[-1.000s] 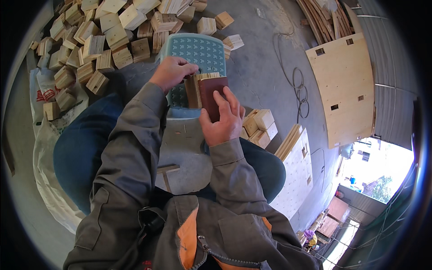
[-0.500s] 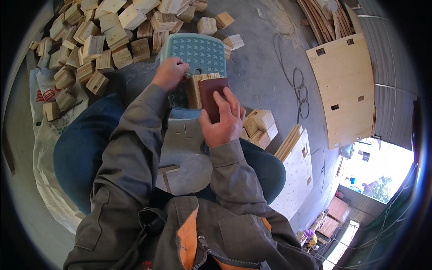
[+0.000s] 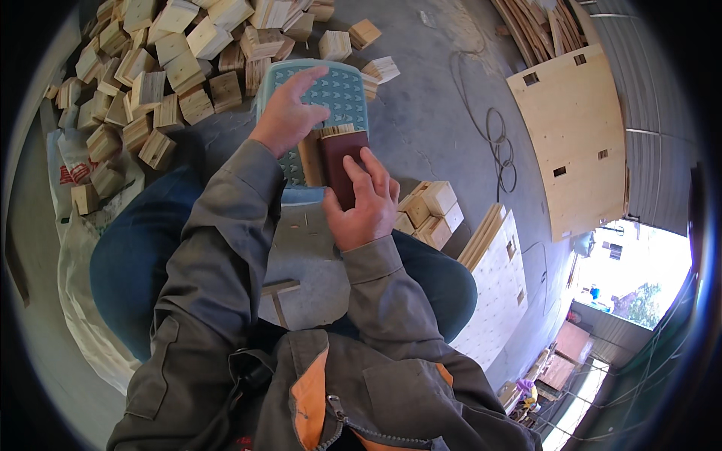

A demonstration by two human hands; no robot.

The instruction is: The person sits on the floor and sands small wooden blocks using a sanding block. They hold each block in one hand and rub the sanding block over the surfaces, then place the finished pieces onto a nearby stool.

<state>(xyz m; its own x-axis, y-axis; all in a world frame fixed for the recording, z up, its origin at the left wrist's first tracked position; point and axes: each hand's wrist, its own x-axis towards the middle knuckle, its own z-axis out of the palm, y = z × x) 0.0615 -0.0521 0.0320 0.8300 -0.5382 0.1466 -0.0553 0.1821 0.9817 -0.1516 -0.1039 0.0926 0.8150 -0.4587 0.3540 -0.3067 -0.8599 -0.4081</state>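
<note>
Your right hand (image 3: 366,204) lies flat, fingers extended and pressed down, on a dark red-brown sheet (image 3: 347,161) that covers a wood block (image 3: 314,156); the hand is not clenched, it bears on the sheet with open fingers rather than gripping it. The block rests on the near half of a teal plastic stool (image 3: 340,90), which stands on the concrete floor (image 3: 436,113) directly in front of your knees. Your left hand (image 3: 289,113) rests palm down on the stool top, just left of the block, with fingers spread toward the far edge and its heel against the block's left side; it holds nothing closed in its grasp. Compared with 0.5 s ago, your left hand has slid farther across the stool top and its fingers now reach nearer the far rim, while your right hand remains on the sheet in almost the same position. The block and sheet have not visibly shifted. A grey apron (image 3: 308,255) covers your lap, near the stool. To the right of your right hand, 1 small cluster of stacked wood blocks (image 3: 432,210) sits on the floor. A large heap of loose blocks (image 3: 158,68) lies far left. A plywood panel (image 3: 571,143) with rectangular cutouts lies far right, and a second panel (image 3: 500,278) lies near right.
</note>
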